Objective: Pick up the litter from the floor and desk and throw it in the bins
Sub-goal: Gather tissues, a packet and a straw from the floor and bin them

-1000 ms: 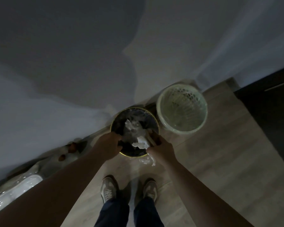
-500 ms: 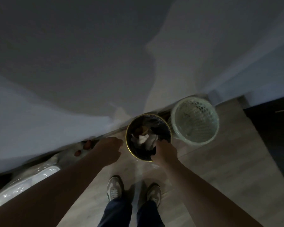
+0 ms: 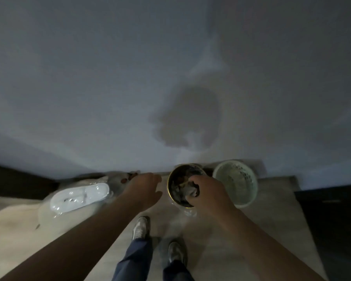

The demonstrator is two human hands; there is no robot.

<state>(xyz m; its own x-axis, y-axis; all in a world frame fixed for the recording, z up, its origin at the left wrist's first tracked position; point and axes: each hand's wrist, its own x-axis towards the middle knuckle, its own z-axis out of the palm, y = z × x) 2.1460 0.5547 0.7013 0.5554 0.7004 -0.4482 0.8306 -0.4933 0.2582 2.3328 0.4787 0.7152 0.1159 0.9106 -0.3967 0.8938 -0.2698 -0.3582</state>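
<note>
The right hand (image 3: 208, 192) hangs over the near edge of the dark bin (image 3: 169, 186), palm down, its fingers curled downward into the bin's mouth. Crumpled pale litter (image 3: 183, 188) lies in the bin right under those fingertips. The blur and dim light make it impossible to tell whether the fingers pinch a piece or merely hover above it.

The left hand (image 3: 145, 189) is held just left of the bin and apart from its gold rim. Its fingers are loosely spread and hold nothing.

The dark bin stands on the wooden floor (image 3: 272, 224), close against the base of the grey wall (image 3: 109, 78). Just to its right, nearly touching it, stands a pale mesh basket (image 3: 249, 199); what it holds cannot be made out. A scrap of clear plastic (image 3: 189, 212) lies on the floor against the near side of the dark bin, below the right wrist.

Further left, beyond the left hand, a white plastic package (image 3: 79, 196) lies on the floor near the wall, on a sheet of crinkled clear wrap. A few small brown bits (image 3: 128, 178) sit at the wall's foot behind it.

Below the forearms, the person's two shoes (image 3: 140, 228) and blue trouser legs (image 3: 134, 264) show. A dark cabinet (image 3: 332, 220) fills the right edge.
</note>
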